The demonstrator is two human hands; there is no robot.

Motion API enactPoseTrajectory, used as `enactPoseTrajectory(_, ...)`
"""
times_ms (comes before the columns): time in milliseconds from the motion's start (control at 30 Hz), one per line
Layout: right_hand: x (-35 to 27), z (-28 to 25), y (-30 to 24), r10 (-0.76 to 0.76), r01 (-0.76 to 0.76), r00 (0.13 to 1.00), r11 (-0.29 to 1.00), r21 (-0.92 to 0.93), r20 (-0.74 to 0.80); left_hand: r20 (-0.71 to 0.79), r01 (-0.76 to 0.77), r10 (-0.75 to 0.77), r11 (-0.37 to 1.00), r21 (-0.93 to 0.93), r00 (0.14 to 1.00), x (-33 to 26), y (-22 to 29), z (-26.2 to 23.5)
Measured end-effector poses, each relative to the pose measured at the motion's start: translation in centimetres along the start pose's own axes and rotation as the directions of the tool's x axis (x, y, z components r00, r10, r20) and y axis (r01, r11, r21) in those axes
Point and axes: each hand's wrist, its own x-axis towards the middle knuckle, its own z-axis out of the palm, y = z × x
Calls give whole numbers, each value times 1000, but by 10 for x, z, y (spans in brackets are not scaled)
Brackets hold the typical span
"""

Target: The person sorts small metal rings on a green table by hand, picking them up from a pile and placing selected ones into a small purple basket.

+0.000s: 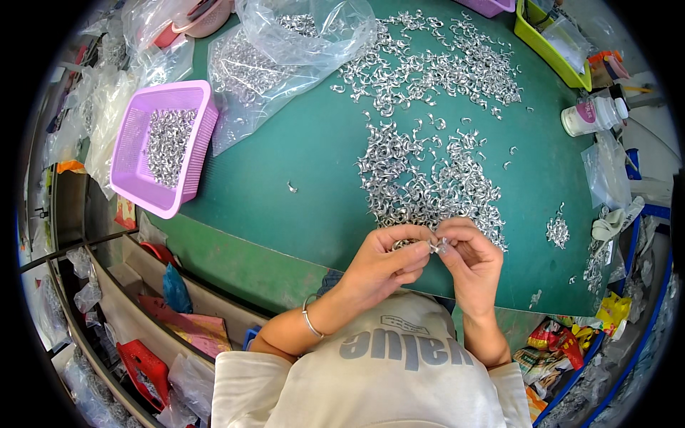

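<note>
Gripping a small silver metal piece [434, 247], the left hand [385, 260] and the right hand [472, 264] meet at the fingertips over the near part of the green table [278, 221]. The left thumb and forefinger pinch the piece from one side; the right thumb and fingertips close on it from the other. Whether one part or two are pinched cannot be told. Additional silver parts [402, 244] show within the curl of the left fingers. Just beyond the hands lies a dense pile of curved silver parts [421, 182]; a looser pile [442, 68] lies farther off. A clear plastic bag [321, 46] containing similar parts rests at the far left, near a purple basket [135, 135] partly filled with parts. A single loose part [292, 187] lies right of the basket. A small heap [558, 232] and a white bottle [586, 118] stand toward the table's right edge.
</note>
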Motion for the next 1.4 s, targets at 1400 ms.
enactPoseTrajectory(1400, -5, 19, 3, 416, -438, 897, 801, 409, 147, -65, -245, 585, 435, 866, 809, -34, 21, 5)
